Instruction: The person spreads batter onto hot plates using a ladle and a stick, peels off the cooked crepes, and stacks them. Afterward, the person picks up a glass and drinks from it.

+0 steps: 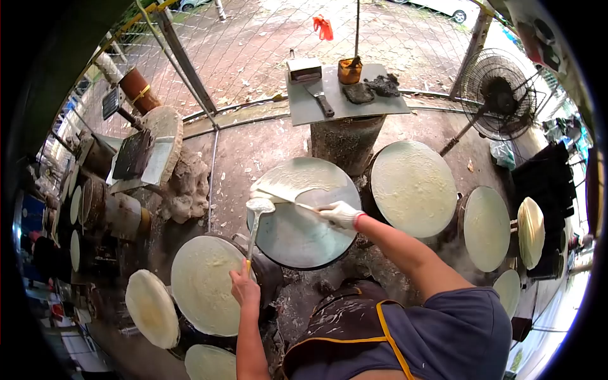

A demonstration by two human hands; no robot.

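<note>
My bare left hand point(245, 290) is closed round the handle of a ladle point(258, 206), its bowl coated with pale batter. My right hand point(342, 215), in a white glove, grips a batter spreader point(278, 194), whose long thin blade lies over the middle round griddle point(297, 240). Wet batter point(307, 172) covers the far part of this griddle in a curved band; the near part is bare metal. The ladle's bowl hangs at the griddle's left edge, close to the spreader's blade.
Batter-covered griddles stand at left point(206, 285) and right point(415, 187). Stacks of thin pancakes rest at far left point(151, 309) and far right point(531, 233). Ahead, a small table point(297, 111) bears a scraper point(322, 101), a tin point(349, 71) and dark rags point(383, 84). A fan point(500, 95) stands right.
</note>
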